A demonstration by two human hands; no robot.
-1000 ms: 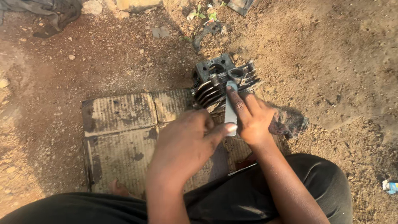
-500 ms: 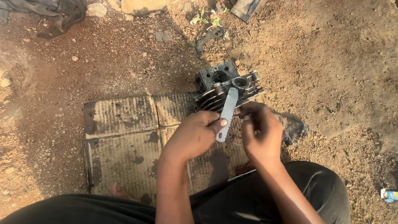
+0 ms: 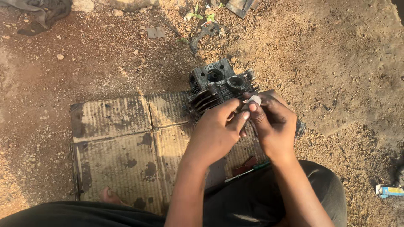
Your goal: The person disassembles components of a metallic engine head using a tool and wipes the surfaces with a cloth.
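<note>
Hands meet over the near edge of a finned engine cylinder head (image 3: 219,88), which sits half on worn cardboard (image 3: 118,138) and half on bare dirt. Most of the pale metal strip (image 3: 254,99) is hidden; only a small light tip shows between the fingers, so its length and angle cannot be made out. Left hand (image 3: 216,134): fingers curled in, thumb and forefinger pressed toward that tip; the actual contact is covered by the knuckles. Right hand (image 3: 271,124): fingertips pinched on the strip's exposed end, the rest of the fingers bent close. A dark rag (image 3: 299,128) is mostly hidden behind the right hand. A screwdriver (image 3: 248,170) with a green collar lies on the cardboard by the knee, its ends covered. Bare toes (image 3: 110,196) peek out at the cardboard's near edge.
</note>
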